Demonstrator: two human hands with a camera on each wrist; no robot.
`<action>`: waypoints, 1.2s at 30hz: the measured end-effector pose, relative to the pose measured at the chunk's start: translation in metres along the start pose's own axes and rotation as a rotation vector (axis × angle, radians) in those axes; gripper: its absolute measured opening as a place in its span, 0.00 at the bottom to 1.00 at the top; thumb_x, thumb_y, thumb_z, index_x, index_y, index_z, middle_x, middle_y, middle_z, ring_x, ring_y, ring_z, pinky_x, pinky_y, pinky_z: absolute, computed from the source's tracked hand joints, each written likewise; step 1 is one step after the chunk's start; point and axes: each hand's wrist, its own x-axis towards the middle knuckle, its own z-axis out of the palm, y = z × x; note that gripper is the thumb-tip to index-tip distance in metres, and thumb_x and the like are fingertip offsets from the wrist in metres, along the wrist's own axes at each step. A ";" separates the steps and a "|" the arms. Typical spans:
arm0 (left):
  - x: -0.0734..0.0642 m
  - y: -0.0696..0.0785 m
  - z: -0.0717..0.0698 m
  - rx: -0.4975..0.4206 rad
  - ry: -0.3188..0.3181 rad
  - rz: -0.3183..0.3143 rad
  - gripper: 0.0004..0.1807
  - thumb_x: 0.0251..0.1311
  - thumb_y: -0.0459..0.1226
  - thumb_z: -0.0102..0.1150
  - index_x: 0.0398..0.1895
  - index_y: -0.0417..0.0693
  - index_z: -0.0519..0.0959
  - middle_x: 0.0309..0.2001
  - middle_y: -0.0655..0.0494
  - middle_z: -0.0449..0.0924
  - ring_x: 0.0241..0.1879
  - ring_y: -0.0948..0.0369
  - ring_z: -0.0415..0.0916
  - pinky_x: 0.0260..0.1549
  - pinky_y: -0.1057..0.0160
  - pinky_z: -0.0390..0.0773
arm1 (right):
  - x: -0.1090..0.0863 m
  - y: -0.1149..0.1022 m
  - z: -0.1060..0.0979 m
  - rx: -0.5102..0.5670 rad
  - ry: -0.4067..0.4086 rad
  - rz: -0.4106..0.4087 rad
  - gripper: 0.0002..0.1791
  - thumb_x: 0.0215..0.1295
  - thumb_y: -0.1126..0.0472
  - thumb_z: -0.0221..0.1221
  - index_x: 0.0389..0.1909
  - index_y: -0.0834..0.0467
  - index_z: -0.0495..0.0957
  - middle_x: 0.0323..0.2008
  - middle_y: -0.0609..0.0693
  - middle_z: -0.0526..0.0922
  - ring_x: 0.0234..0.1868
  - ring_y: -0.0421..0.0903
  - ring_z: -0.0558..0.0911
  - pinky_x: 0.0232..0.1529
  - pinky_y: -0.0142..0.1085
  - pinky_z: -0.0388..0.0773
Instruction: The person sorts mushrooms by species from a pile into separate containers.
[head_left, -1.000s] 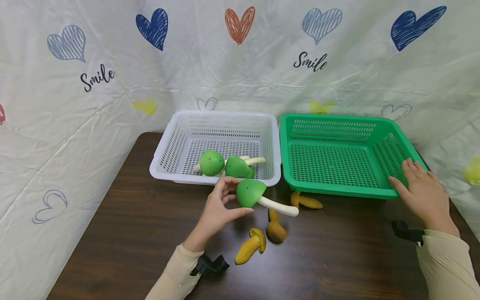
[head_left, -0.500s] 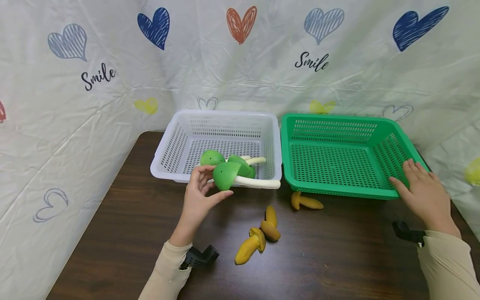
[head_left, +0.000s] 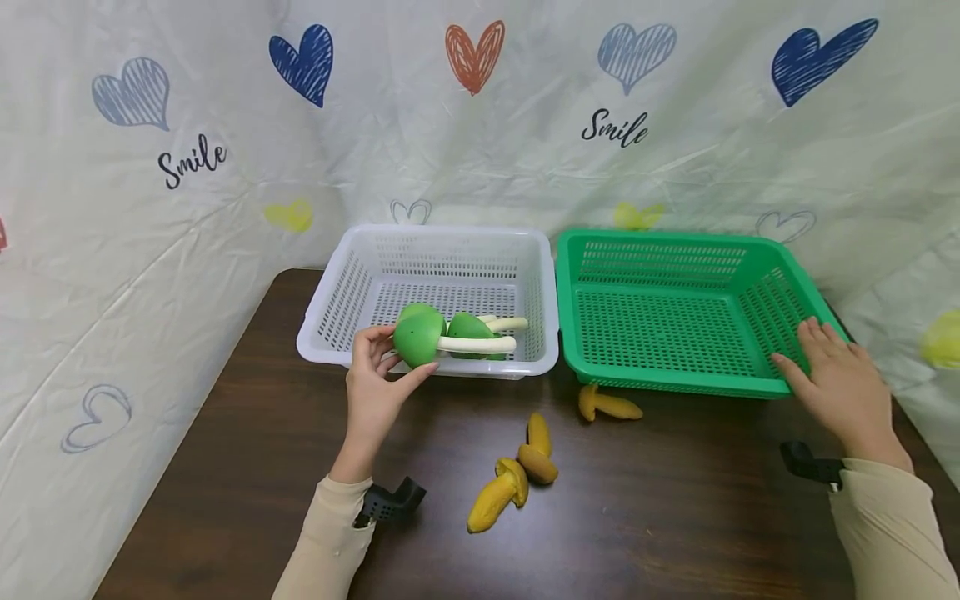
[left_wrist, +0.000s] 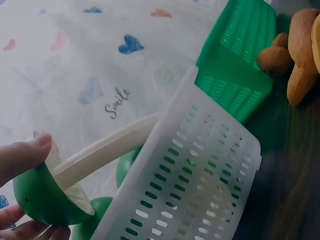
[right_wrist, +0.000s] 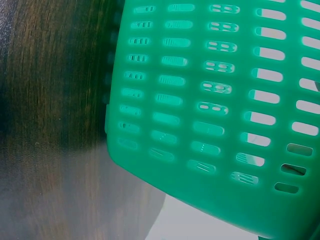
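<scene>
My left hand [head_left: 372, 400] grips a toy mushroom with a green cap [head_left: 417, 342] and a long white stem, thumb on one side and fingers curled on the other. It hangs at the front rim of the white basket [head_left: 307, 333], its stem pointing right. In the left wrist view, the cap [left_wrist: 45, 197] shows from the side, with the stem reaching over the basket wall. More green mushrooms [head_left: 467, 326] lie inside, partly hidden behind the held one. My right hand [head_left: 847, 392] rests with extended fingers on the front right corner of the green basket [head_left: 675, 382].
On the dark table [head_left: 637, 517], a yellow mushroom [head_left: 493, 500] lies beside a brown one [head_left: 537, 454]. Another brown mushroom [head_left: 609, 406] sits just in front of the green basket. The baskets stand side by side before a heart-printed cloth [head_left: 480, 150].
My left hand has carried the green mushroom left and back, from above the table to the white basket's front rim. The middle brown mushroom has shifted slightly left. My right hand stays put.
</scene>
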 end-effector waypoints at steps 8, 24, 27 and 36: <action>0.016 -0.005 0.000 0.009 -0.013 -0.023 0.37 0.42 0.27 0.73 0.54 0.34 0.62 0.54 0.44 0.71 0.53 0.56 0.73 0.50 0.65 0.75 | 0.000 0.000 0.002 0.008 0.008 -0.011 0.38 0.75 0.48 0.38 0.68 0.77 0.45 0.68 0.74 0.44 0.71 0.63 0.40 0.67 0.59 0.34; 0.040 -0.019 0.007 0.199 -0.031 -0.047 0.36 0.42 0.29 0.74 0.55 0.35 0.64 0.58 0.41 0.69 0.56 0.48 0.72 0.53 0.55 0.74 | -0.002 0.001 0.007 0.018 0.011 -0.010 0.38 0.75 0.48 0.39 0.67 0.77 0.45 0.68 0.74 0.45 0.71 0.63 0.40 0.67 0.58 0.33; 0.041 -0.017 0.008 0.228 -0.035 -0.047 0.35 0.43 0.30 0.74 0.55 0.35 0.65 0.57 0.40 0.69 0.56 0.47 0.72 0.52 0.54 0.75 | -0.002 0.000 0.005 0.016 0.018 -0.014 0.38 0.75 0.48 0.39 0.67 0.77 0.46 0.68 0.74 0.45 0.71 0.64 0.40 0.67 0.59 0.34; 0.043 -0.011 0.006 0.304 -0.020 -0.021 0.31 0.48 0.31 0.71 0.55 0.33 0.67 0.54 0.39 0.69 0.57 0.48 0.70 0.53 0.55 0.73 | -0.001 -0.001 0.001 0.010 0.024 -0.014 0.38 0.75 0.48 0.39 0.67 0.78 0.46 0.67 0.74 0.46 0.71 0.64 0.41 0.67 0.58 0.34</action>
